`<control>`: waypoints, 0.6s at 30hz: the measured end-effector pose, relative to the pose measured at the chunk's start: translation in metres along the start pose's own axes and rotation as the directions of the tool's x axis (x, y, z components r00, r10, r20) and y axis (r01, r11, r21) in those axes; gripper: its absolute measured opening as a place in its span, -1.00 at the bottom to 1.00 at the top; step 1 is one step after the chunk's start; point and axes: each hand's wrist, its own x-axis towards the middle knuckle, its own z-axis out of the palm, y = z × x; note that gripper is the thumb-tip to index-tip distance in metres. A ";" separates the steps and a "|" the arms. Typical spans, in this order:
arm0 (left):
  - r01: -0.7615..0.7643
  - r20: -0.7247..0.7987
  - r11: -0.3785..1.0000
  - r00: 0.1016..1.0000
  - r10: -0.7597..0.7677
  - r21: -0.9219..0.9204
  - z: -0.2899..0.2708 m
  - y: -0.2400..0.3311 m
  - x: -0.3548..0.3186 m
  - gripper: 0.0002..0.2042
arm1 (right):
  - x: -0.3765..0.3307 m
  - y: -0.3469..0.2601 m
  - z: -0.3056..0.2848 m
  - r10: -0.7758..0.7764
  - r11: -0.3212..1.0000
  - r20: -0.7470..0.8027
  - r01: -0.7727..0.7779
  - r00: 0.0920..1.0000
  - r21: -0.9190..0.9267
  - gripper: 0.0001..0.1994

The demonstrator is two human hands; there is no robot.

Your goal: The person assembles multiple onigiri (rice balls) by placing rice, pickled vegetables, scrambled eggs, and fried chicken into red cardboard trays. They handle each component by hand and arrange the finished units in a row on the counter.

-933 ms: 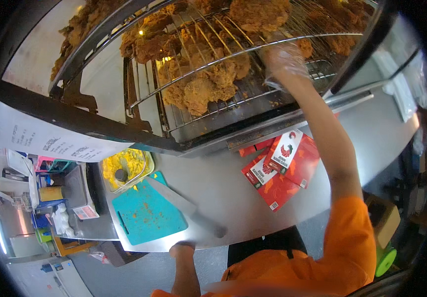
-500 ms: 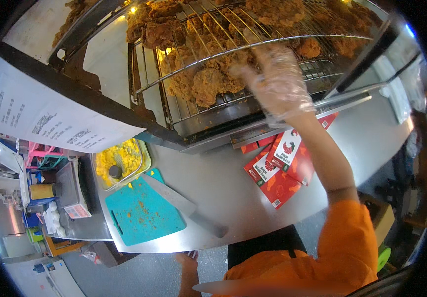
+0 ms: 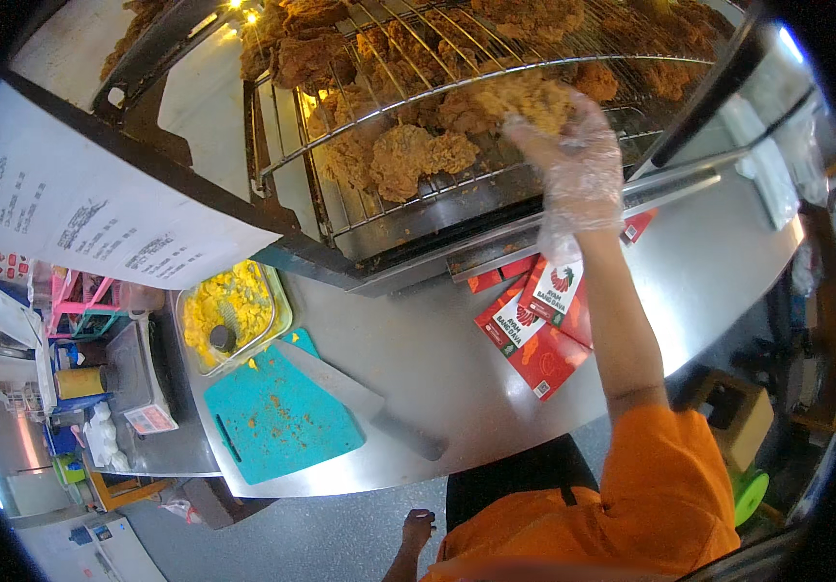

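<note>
My right hand (image 3: pixel 583 170), in a clear plastic glove, is closed round a piece of fried chicken (image 3: pixel 527 99) at the front of the warming cabinet's wire racks. Its fingertips are partly hidden behind the chicken. More fried chicken (image 3: pixel 418 160) lies on the lower wire rack (image 3: pixel 360 221), left of the hand, and several pieces rest on the upper rack (image 3: pixel 399 94). My left hand (image 3: pixel 418 529) hangs low, away from the counter, with its fingers curled; whether it holds anything is hidden. Under my right forearm lie red-and-white cardboard packages (image 3: pixel 549 359).
On the steel counter (image 3: pixel 418 349), a knife (image 3: pixel 340 383) rests across a turquoise cutting board (image 3: pixel 282 427) with crumbs. Behind the board stands a container of yellow food (image 3: pixel 234 310) with a shaker. A printed paper sheet (image 3: pixel 117 209) hangs from the cabinet's left side.
My right hand has drawn back toward me and a little right, out from the rack, and now grips a fried chicken piece. My left hand has shifted right and lower.
</note>
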 end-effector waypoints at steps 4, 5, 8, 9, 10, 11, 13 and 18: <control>0.107 0.039 0.971 0.994 -0.101 -0.213 -0.021 0.004 -0.007 -0.74 | 0.004 -0.003 -0.031 -0.087 0.965 -0.093 0.061 0.992 -0.254 -0.36; 0.118 0.052 0.966 0.993 -0.109 -0.232 -0.025 0.007 -0.009 -0.74 | 0.006 -0.002 -0.035 -0.108 0.907 -0.113 0.052 0.988 -0.417 -0.34; 0.049 0.040 0.975 0.998 -0.042 -0.217 -0.025 0.019 -0.012 -0.73 | 0.007 0.003 -0.045 -0.289 0.593 -0.049 0.139 0.956 -0.793 -0.25; 0.045 0.038 0.978 0.999 -0.038 -0.203 -0.023 0.024 -0.013 -0.73 | 0.008 0.005 -0.044 -0.373 0.483 -0.016 0.179 0.928 -0.857 -0.24; -0.024 0.013 0.987 1.000 0.026 -0.156 -0.020 0.030 -0.014 -0.73 | 0.008 0.006 -0.045 -0.445 0.405 0.015 0.216 0.896 -0.888 -0.22; -0.056 0.005 0.992 0.998 0.057 -0.110 -0.016 0.036 -0.015 -0.72 | 0.006 0.006 -0.043 -0.513 0.323 0.052 0.249 0.857 -0.913 -0.20; -0.078 -0.005 0.995 0.997 0.078 -0.067 -0.008 0.050 -0.016 -0.72 | -0.001 0.004 -0.038 -0.557 0.277 0.084 0.280 0.826 -0.919 -0.19; -0.064 -0.017 0.996 0.998 0.063 -0.069 -0.001 0.070 -0.011 -0.72 | -0.031 -0.011 0.002 -0.428 0.403 0.318 0.493 0.846 -0.771 -0.12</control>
